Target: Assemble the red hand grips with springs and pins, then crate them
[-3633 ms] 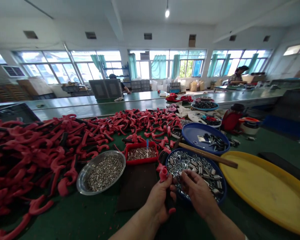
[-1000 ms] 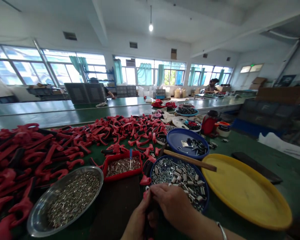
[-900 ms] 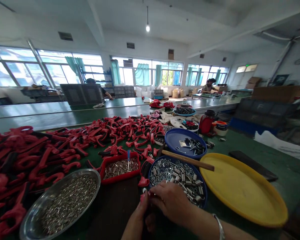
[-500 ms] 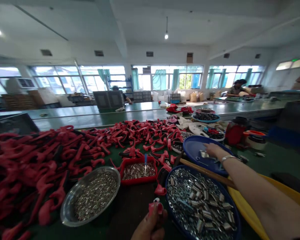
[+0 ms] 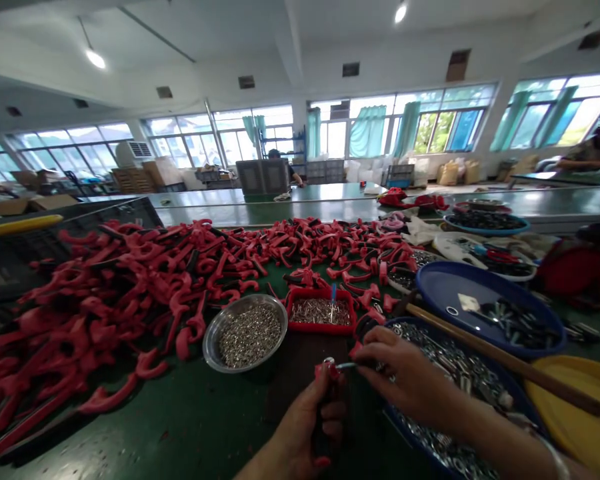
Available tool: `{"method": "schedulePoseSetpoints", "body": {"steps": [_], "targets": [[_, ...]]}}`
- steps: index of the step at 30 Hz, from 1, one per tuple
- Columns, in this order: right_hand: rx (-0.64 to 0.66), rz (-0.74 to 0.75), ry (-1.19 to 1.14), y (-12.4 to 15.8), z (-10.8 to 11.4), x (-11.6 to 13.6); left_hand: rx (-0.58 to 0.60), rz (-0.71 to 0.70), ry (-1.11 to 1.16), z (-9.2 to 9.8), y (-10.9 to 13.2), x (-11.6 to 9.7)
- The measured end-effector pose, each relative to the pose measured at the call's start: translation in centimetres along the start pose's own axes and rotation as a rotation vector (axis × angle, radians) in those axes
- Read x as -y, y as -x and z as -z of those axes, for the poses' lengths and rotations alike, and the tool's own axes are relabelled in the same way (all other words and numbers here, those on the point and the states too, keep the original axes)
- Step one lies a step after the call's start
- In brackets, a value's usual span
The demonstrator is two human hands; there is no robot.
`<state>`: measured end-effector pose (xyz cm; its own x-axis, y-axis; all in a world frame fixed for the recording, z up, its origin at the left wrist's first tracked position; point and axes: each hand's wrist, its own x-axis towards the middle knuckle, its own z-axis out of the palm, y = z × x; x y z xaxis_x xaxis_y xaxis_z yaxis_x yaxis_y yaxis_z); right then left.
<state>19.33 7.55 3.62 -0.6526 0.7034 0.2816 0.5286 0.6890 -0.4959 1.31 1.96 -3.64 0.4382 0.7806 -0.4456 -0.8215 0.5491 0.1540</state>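
Note:
My left hand [image 5: 307, 417] is wrapped round a red-and-black plastic handle [image 5: 325, 375], its red end pointing up and its lower part mostly hidden by my fingers. A shiny metal piece shows at the top of that end. From the right, my right hand [image 5: 405, 370] pinches a thin metal pin [image 5: 347, 365] that reaches the handle's top; how far it goes in I cannot tell. Below my right forearm lies a blue basin [image 5: 393, 417] of springs, washers and other metal parts. Just beyond my hands stands a red tray [image 5: 320, 328] of small metal pins with a blue-handled tool.
A metal bowl [image 5: 207, 343] of small metal pieces sits left of the tray. Red-and-black handles [image 5: 170, 273] are heaped at left and behind. A wooden stick [image 5: 520, 370] crosses the basin beside a blue plate [image 5: 430, 277] and yellow basin [image 5: 580, 373]. Other people sit farther off.
My right hand has come back from the blue plate to the handle in my left hand, now with a thin metal pin. The view has turned left and lowered.

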Motion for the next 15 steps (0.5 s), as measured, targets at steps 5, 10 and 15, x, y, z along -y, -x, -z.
{"method": "schedulePoseSetpoints", "body": {"steps": [5,10,15], "targets": [[0.045,0.016,0.128,0.4,-2.9,4.6,0.057,-0.102,-0.229,1.2,0.9,0.2],[-0.167,0.201,0.379,0.2,-4.4,6.6,0.193,-0.297,-0.456,2.3,1.2,0.0],[-0.438,0.530,0.334,1.1,-7.4,6.7,0.374,-0.269,-0.405,2.8,2.2,-1.4]]}}
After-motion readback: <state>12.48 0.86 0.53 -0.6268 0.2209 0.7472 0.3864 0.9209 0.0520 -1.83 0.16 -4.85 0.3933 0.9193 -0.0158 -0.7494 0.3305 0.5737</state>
